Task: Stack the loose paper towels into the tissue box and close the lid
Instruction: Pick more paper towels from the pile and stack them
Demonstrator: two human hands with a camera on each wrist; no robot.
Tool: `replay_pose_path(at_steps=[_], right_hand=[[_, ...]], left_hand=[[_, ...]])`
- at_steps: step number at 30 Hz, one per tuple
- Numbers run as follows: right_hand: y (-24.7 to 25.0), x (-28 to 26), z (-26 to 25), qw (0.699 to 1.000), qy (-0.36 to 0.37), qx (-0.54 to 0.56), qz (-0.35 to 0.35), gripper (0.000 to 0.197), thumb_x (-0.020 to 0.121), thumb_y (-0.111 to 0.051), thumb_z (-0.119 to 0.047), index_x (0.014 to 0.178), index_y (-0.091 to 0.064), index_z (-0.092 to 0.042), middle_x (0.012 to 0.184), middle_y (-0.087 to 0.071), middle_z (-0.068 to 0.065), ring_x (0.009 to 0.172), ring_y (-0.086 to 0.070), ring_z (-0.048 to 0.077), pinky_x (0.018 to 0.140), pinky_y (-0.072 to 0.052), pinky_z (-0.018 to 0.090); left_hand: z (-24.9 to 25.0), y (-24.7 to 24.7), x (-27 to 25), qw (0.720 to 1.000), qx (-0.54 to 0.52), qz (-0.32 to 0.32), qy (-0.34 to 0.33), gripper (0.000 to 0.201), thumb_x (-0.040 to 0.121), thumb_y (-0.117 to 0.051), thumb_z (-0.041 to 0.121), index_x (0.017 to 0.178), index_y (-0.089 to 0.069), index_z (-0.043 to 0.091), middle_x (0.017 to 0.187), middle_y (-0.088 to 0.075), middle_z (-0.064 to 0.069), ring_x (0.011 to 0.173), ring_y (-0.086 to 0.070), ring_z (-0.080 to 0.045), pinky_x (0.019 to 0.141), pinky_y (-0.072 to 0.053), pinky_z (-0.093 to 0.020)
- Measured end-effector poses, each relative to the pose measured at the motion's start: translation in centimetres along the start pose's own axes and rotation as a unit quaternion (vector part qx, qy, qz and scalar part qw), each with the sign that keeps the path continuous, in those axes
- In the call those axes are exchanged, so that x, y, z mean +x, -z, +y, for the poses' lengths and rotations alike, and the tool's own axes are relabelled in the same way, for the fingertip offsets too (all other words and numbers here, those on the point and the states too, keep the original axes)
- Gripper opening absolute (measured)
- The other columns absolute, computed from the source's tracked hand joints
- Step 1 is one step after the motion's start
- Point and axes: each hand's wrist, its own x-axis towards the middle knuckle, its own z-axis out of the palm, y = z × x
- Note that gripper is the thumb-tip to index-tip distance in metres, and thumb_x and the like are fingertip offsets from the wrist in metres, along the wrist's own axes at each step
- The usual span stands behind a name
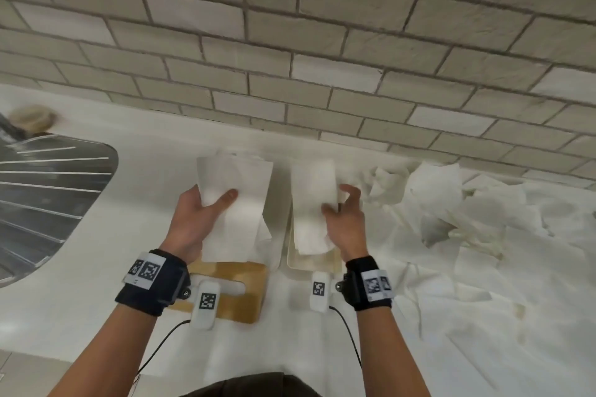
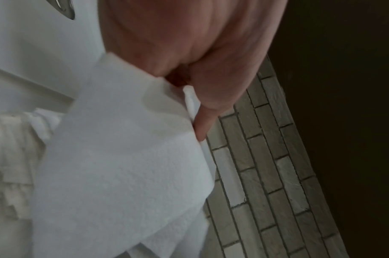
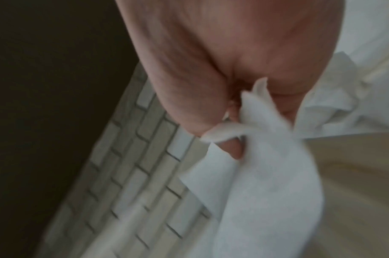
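Nearest on the white bench [image 1: 96,316]: wooden lid [image 1: 240,303] with an oval slot, lying flat and off the box, partly under the left wrist. Just right of it and a bit farther, the open white tissue box [image 1: 311,263], near end visible.

Left hand [image 1: 193,219] above the bench, grip closed on a stack of folded paper towels [image 1: 235,203], thumb on top, fingers under; the stack hangs just left of the box, over the lid's far end. Left wrist view: thumb pressed on the stack's edge [image 2: 123,157].

Right hand [image 1: 345,219] over the box, grip pinching a folded towel [image 1: 314,203], which hangs into the box. Right wrist view blurred; towel [image 3: 266,174] bunched between the fingers.

Right of the box, loose crumpled towels [image 1: 467,219] spread over the bench. Far left, a metal sink drainer [image 1: 48,203]. Behind, a brick-tile wall [image 1: 290,42].
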Motion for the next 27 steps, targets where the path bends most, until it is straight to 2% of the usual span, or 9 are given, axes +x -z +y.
replay_pose_path(at_steps=[2,4,8,13,17,20,21,24,27], right_hand=[[-2.2,0.3,1.8,0.995,-0.031,-0.089,-0.020,0.076,0.097,-0.051,0.005,0.159,-0.020,-0.026,0.115,-0.071,0.017,0.086,-0.068,0.027,0.082,-0.057,0.036],[-3.8,0.3,3.3,0.987,-0.038,-0.147,-0.046,0.087,0.090,-0.043,0.016,0.160,-0.016,-0.028,0.113,-0.066,0.015,0.087,-0.066,0.029,0.073,-0.053,0.033],[-4.8,0.3,4.9,0.960,-0.012,-0.270,-0.077,0.060,0.087,-0.042,0.017,0.140,-0.041,-0.010,0.118,-0.056,0.018,0.100,-0.064,0.035,0.078,-0.053,0.036],[-3.7,0.2,3.5,0.919,-0.031,-0.366,-0.143,0.035,0.108,-0.050,-0.014,0.142,-0.048,-0.005,0.133,-0.057,0.021,0.118,-0.063,0.038,0.092,-0.050,0.037],[-0.4,-1.1,-1.4,0.967,0.089,-0.231,-0.055,0.031,0.111,-0.046,-0.038,0.121,-0.067,-0.017,0.115,-0.074,0.005,0.109,-0.070,0.029,0.089,-0.053,0.037],[0.9,-1.4,-5.5,0.994,0.088,-0.047,-0.051,0.043,0.097,-0.058,-0.068,0.122,-0.066,-0.035,0.115,-0.073,-0.014,0.105,-0.073,0.013,0.096,-0.059,0.040],[1.1,-1.3,-6.5,0.991,0.095,-0.065,-0.062,0.048,0.090,-0.069,-0.069,0.126,-0.064,-0.036,0.117,-0.071,-0.016,0.103,-0.072,0.008,0.094,-0.059,0.033],[2.1,-0.4,-7.1,0.978,0.123,-0.154,-0.067,0.041,0.085,-0.089,-0.035,0.118,-0.065,-0.028,0.105,-0.069,-0.011,0.079,-0.066,-0.002,0.069,-0.046,0.007],[3.0,1.1,-6.0,0.970,0.123,-0.194,-0.082,0.027,0.086,-0.088,-0.030,0.105,-0.068,-0.032,0.099,-0.069,-0.012,0.086,-0.066,0.000,0.065,-0.044,0.006]], left_hand=[[-0.1,0.0,-0.2,1.000,-0.009,-0.008,-0.004,0.037,0.092,-0.083,0.026,0.125,-0.072,0.012,0.112,-0.082,-0.004,0.104,-0.079,-0.026,0.089,-0.063,-0.046],[-0.1,-0.2,-0.3,1.000,-0.020,-0.019,-0.002,0.038,0.092,-0.083,0.026,0.126,-0.072,0.013,0.114,-0.081,-0.003,0.105,-0.079,-0.025,0.092,-0.063,-0.048],[0.0,-0.8,-0.3,0.999,-0.036,-0.038,-0.001,0.046,0.087,-0.086,0.029,0.129,-0.071,0.015,0.118,-0.081,-0.003,0.108,-0.078,-0.025,0.095,-0.062,-0.049],[0.4,-2.4,-0.5,0.998,-0.047,-0.049,-0.005,0.043,0.085,-0.088,0.024,0.124,-0.074,0.015,0.115,-0.082,-0.001,0.107,-0.078,-0.022,0.092,-0.062,-0.044],[0.3,-3.6,-0.6,0.997,-0.044,-0.059,-0.004,0.046,0.082,-0.091,0.023,0.124,-0.073,0.016,0.114,-0.082,0.000,0.106,-0.078,-0.021,0.093,-0.062,-0.045],[0.1,-5.0,-0.8,0.996,-0.030,-0.082,-0.002,0.050,0.080,-0.093,0.022,0.125,-0.073,0.016,0.116,-0.081,0.000,0.109,-0.078,-0.021,0.095,-0.062,-0.048],[0.0,-5.6,-0.9,0.996,-0.029,-0.089,-0.002,0.049,0.081,-0.092,0.023,0.125,-0.073,0.016,0.116,-0.081,0.000,0.109,-0.078,-0.021,0.096,-0.062,-0.048],[-0.2,-7.1,-1.0,0.996,-0.042,-0.079,0.010,0.042,0.090,-0.082,0.039,0.125,-0.074,0.018,0.116,-0.081,0.000,0.109,-0.078,-0.022,0.097,-0.062,-0.051],[-0.9,-6.9,-0.2,0.998,-0.044,-0.044,0.024,0.040,0.101,-0.069,0.046,0.125,-0.074,0.014,0.116,-0.081,-0.002,0.109,-0.077,-0.025,0.097,-0.061,-0.053]])
